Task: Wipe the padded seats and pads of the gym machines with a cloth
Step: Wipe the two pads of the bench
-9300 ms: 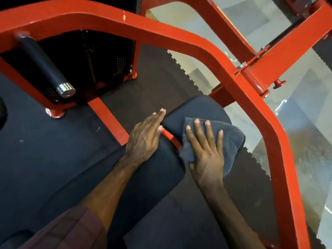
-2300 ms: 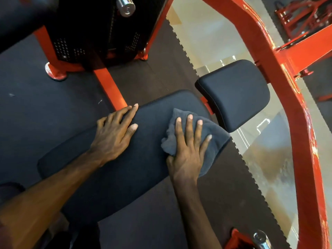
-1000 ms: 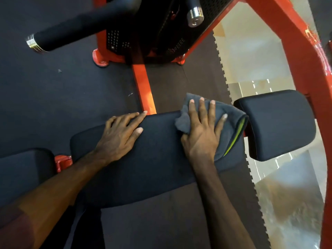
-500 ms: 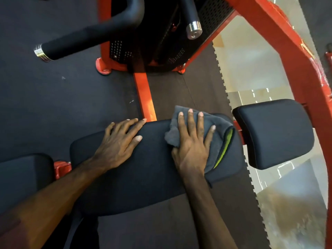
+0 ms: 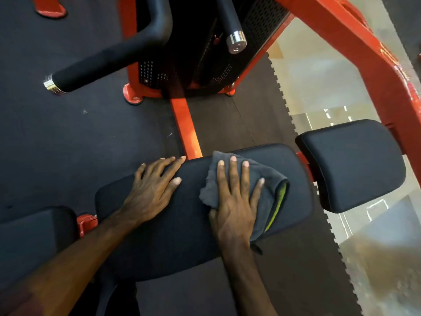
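black rubber floor mats [image 5: 68, 144] meet glossy, possibly tiled, floor [image 5: 319, 87]. right hand [image 5: 234, 201] presses a grey cloth [image 5: 268, 185] flat-fingered on the black seat pad [image 5: 182, 236]; left hand [image 5: 150, 192] rests flat.

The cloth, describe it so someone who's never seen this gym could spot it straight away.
Find the long black padded bench inside the red steel machine frame. Toward its right end lies a crumpled dark grey cloth, pressed flat under the right hand. Only it shows a lime-green strip along its folded edge.

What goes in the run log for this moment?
step: wiping long pad | right hand: flat on grey cloth | left hand: flat on pad
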